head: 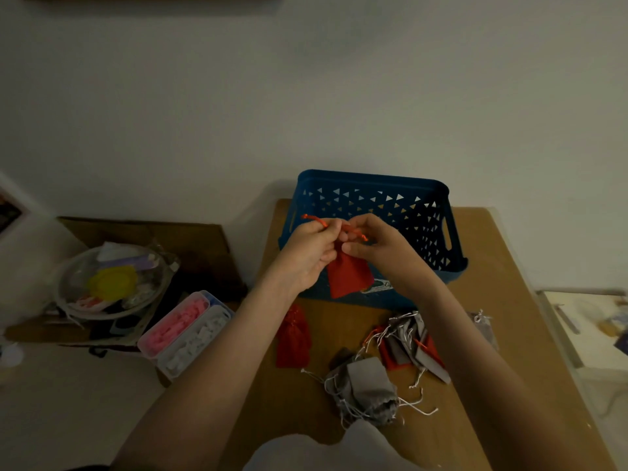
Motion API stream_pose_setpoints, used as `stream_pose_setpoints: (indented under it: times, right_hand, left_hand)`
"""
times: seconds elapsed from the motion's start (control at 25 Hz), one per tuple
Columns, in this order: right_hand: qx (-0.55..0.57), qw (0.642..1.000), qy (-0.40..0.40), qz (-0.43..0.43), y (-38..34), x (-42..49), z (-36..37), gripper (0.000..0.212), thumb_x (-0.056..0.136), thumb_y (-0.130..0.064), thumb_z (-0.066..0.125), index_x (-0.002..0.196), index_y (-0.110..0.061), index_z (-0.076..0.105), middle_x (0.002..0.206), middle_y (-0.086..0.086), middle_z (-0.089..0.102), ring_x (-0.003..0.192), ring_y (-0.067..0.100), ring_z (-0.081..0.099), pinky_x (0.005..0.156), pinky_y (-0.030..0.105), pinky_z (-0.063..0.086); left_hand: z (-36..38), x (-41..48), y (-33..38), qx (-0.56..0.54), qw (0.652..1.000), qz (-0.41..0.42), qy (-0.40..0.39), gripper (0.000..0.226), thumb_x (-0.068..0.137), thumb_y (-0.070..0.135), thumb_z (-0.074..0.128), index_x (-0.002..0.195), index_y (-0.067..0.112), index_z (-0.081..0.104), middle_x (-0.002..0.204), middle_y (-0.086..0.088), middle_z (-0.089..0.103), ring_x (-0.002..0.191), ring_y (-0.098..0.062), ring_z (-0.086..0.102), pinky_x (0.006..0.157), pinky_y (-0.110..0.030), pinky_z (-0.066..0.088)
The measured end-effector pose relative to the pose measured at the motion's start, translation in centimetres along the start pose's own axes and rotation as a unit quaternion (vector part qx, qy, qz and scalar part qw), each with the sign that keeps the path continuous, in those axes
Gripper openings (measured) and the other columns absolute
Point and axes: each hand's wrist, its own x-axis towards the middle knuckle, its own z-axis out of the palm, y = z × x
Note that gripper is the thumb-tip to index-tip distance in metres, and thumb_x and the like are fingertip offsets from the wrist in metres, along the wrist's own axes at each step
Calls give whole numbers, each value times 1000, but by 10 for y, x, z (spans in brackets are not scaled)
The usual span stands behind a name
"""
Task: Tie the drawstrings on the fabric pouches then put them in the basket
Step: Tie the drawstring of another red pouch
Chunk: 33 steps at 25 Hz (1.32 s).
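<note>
While both hands work at chest height just in front of the blue basket [373, 212], a red pouch [348, 277] hangs from its orange drawstring [314, 219], probably held up so its weight keeps the neck gathered for knotting. Left hand [307, 258] pinches one cord end, fingers curled tight round it. Right hand [375, 244] pinches the other end, fingertips closed on the cord. Knot looks unfinished, judging by the loose ends. Basket sits close behind, handy for dropping. On the wooden table [482, 266] wait another red pouch [293, 338], a mixed red-grey pile [411, 341] and grey pouches [365, 385], strings loose.
</note>
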Motion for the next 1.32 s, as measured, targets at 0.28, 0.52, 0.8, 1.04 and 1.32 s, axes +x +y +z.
stream_pose_setpoints:
  times: [0.28, 0.52, 0.8, 1.04, 1.32]
  right_hand:
    - [62, 996, -58, 16, -3, 0, -4, 5, 91, -14, 62, 90, -16, 57, 88, -1, 60, 81, 14, 59, 73, 29, 50]
    - [134, 988, -55, 53, -1, -4, -11, 10, 72, -16, 55, 82, -15, 54, 73, -1, 61, 66, 13, 59, 59, 25, 49]
    - [136, 987, -56, 70, -5, -5, -13, 9, 93, -12, 52, 84, -12, 54, 73, 1, 56, 60, 9, 56, 57, 23, 48]
    - [37, 997, 2, 73, 0, 3, 2, 8, 98, -21, 51, 94, -14, 53, 88, 4, 61, 75, 16, 59, 67, 28, 49]
    - [122, 988, -60, 74, 0, 5, -7, 28, 102, -23, 40, 95, -11, 64, 87, 8, 62, 77, 18, 57, 76, 33, 47]
  left_hand:
    - [2, 4, 0, 163, 984, 58, 52, 23, 99, 15, 47, 85, 10, 65, 74, 0, 63, 56, 2, 55, 57, -15, 40]
    - [-11, 7, 0, 329, 924, 181, -65, 17, 95, 17, 55, 91, 20, 71, 95, 6, 72, 96, -6, 64, 90, -24, 50]
    - [-18, 12, 15, 436, 879, 153, -119, 13, 88, 17, 66, 84, 29, 67, 80, 12, 67, 81, -1, 62, 79, -19, 48]
    - [-1, 13, 10, 739, 615, 273, 10, 8, 93, 16, 51, 100, 13, 54, 89, 0, 61, 89, -19, 53, 84, -32, 35]
    - [-14, 12, -11, 654, 523, 541, 73, 13, 81, 2, 66, 77, 9, 55, 65, -3, 54, 63, -22, 49, 65, -31, 30]
